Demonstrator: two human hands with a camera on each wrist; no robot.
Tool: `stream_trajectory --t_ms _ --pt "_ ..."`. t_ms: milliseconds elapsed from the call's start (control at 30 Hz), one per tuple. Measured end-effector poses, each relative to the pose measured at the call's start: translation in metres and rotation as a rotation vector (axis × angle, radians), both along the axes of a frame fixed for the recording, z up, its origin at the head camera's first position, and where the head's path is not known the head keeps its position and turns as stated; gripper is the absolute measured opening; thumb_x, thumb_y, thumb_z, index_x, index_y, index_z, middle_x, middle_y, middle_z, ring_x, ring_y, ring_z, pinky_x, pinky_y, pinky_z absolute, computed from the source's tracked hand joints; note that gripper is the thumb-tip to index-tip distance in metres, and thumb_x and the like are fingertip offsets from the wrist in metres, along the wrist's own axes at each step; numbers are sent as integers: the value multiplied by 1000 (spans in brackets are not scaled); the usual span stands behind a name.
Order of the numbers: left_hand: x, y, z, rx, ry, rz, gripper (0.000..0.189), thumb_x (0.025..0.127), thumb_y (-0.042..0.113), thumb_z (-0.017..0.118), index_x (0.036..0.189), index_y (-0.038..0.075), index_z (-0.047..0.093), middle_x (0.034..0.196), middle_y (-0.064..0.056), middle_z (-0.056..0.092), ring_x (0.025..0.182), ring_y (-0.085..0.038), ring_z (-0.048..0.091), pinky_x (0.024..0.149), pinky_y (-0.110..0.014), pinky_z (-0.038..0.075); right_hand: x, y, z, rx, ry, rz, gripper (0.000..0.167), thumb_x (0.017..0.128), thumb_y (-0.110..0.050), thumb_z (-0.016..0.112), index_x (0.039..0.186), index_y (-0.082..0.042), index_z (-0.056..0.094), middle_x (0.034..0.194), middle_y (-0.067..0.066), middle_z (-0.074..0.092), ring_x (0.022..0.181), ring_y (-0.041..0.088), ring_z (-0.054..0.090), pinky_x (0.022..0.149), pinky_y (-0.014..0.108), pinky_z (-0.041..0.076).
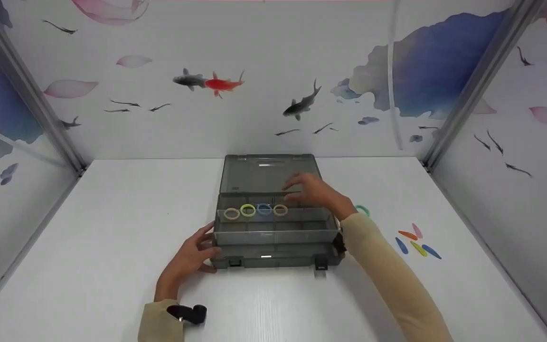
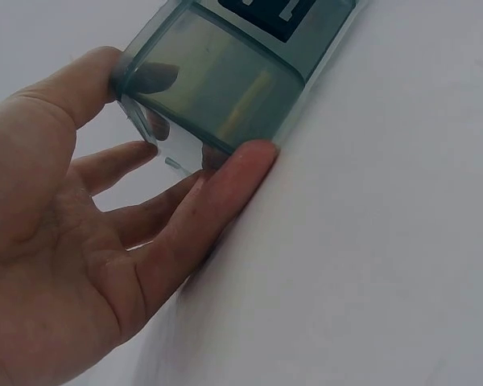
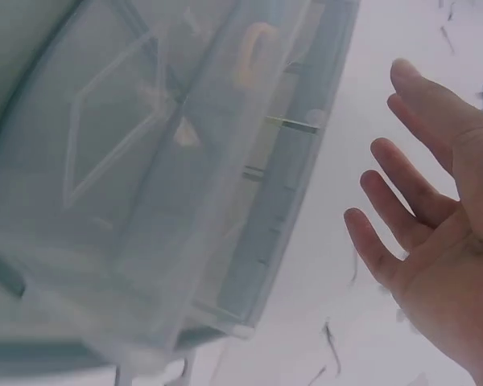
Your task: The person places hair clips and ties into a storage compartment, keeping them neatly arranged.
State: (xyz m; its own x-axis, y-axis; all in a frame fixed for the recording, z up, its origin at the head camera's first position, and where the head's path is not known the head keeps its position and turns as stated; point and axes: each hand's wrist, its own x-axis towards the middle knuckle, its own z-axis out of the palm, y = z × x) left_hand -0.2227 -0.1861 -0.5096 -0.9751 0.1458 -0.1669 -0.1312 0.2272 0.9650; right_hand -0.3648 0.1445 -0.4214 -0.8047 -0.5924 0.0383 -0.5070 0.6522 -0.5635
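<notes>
Grey box [image 1: 235, 262], lid [image 1: 268, 171] open at back, sits btwn the two hands. L hand [image 1: 189, 259] at its front L corner: digits bent round the corner, thumb on one face, other fingertips on another, so it grips box there; L wrist view shows same hold. Black strap [image 1: 187, 312] on that wrist, well below L fingers. R of L fingertips, clear tray [image 1: 273, 237] spans box; along its rear edge, going toward R fingers: tan ring [image 1: 232, 219], yellow-green ring [image 1: 248, 216], blue ring [image 1: 264, 215], beige ring [image 1: 280, 215], last one just in front of R fingertips. R hand [image 1: 318, 192] over box's rear R part, fingers loosely bent, thumb apart from index, nothing held; R wrist view shows them spread, clear of box. Green ring [image 1: 367, 209] on white table [image 1: 88, 228] just R of R wrist. Farther R, well away from R fingers: pink, orange, blue & yellow slim pieces [image 1: 407, 235], approx. a loose cluster.
</notes>
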Motion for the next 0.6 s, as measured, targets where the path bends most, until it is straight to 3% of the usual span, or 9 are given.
stream_trajectory --t_ms 333,600 --pt "-1 -1 -1 23 -6 -44 76 94 9 63 160 19 25 159 -24 34 134 -43 50 72 -43 63 34 36 -6 -2 133 -22 36 96 -25 67 125 -4 68 131 17 60 124 36 58 102 52 51" --pt "0 -3 1 22 2 -38 77 94 8 63 160 19 26 159 -23 34 133 -43 51 71 -43 63 53 74 -7 -169 145 -102 37 94 -27 70 127 -10 68 128 11 62 122 36 59 94 55 52"
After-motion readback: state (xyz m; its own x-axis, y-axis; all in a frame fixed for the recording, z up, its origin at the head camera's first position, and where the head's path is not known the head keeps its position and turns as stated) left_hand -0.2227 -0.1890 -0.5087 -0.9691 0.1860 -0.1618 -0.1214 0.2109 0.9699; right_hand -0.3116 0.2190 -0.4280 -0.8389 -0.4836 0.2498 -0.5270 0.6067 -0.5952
